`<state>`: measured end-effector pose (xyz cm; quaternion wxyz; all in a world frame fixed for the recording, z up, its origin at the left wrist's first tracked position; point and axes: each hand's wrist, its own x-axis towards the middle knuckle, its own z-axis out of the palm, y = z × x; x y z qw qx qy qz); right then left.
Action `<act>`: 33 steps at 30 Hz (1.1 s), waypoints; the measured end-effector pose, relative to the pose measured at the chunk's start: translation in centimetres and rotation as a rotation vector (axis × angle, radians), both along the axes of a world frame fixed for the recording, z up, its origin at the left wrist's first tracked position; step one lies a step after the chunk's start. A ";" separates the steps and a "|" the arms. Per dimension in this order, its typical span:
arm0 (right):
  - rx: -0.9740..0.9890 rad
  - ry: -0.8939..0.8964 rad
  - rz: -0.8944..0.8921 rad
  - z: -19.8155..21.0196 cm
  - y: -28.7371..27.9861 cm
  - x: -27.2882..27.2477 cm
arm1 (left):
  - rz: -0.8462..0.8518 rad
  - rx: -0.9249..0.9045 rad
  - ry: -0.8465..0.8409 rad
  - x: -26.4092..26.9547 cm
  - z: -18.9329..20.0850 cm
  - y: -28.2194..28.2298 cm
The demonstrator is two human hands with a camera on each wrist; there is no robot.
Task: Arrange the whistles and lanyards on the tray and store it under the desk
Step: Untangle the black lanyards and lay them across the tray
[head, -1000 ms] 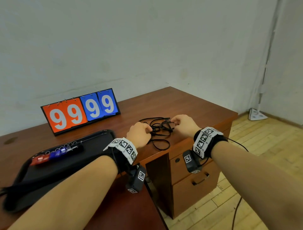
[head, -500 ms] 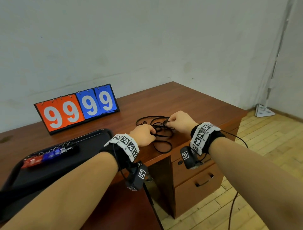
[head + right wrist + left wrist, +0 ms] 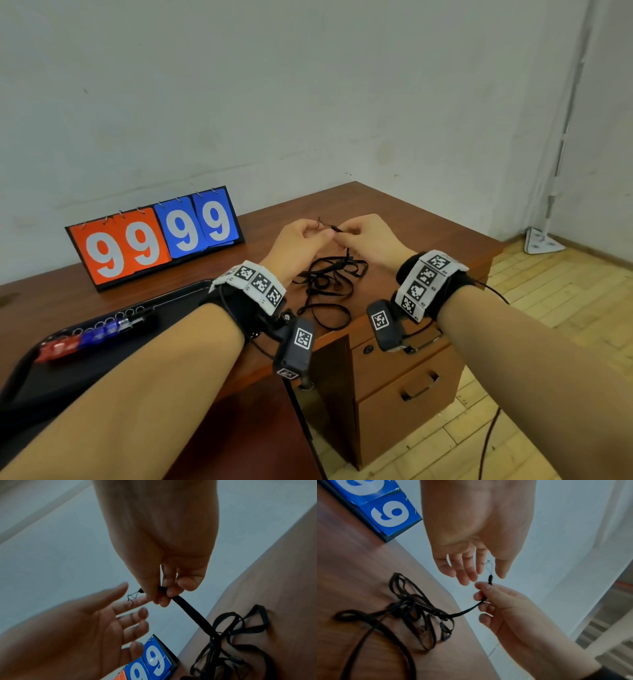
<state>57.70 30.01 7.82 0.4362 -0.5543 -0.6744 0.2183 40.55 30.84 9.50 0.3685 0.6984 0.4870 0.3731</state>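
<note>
From the head view I see the whistles (image 3: 92,337), red and blue, already lined up along the far edge of the black tray (image 3: 51,380), which sits on the desk (image 3: 394,219) to my left. The lanyards (image 3: 327,281) are not on it yet: they lie in a black tangle near the desk's front edge, between my wrists. My left hand (image 3: 299,245) and right hand (image 3: 368,240) meet above the tangle around one strap end.

The left wrist view shows my right hand (image 3: 498,601) pinching that strap just below its small clasp, the thin cord loop poking up. My left hand's fingers (image 3: 464,573) hang spread and relaxed beside the loop; I cannot tell if they touch it.

The right wrist view confirms it: the right hand's fingertips (image 3: 161,595) nip the strap end, the left palm (image 3: 96,626) is spread.

I judge the whistles done; untangling, laying out the lanyards and stowing the tray under the desk remain.
</note>
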 end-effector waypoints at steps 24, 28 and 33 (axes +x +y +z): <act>0.010 -0.099 -0.189 -0.2 2.2 -0.5 | 0.457 0.170 -0.306 -10.0 2.6 3.0; 0.031 -0.111 -0.232 0.1 2.1 -0.4 | 0.523 0.208 -0.329 -12.4 3.0 3.1; 0.046 -0.158 -0.264 0.8 2.1 -0.6 | 0.593 0.232 -0.354 -15.3 3.0 3.4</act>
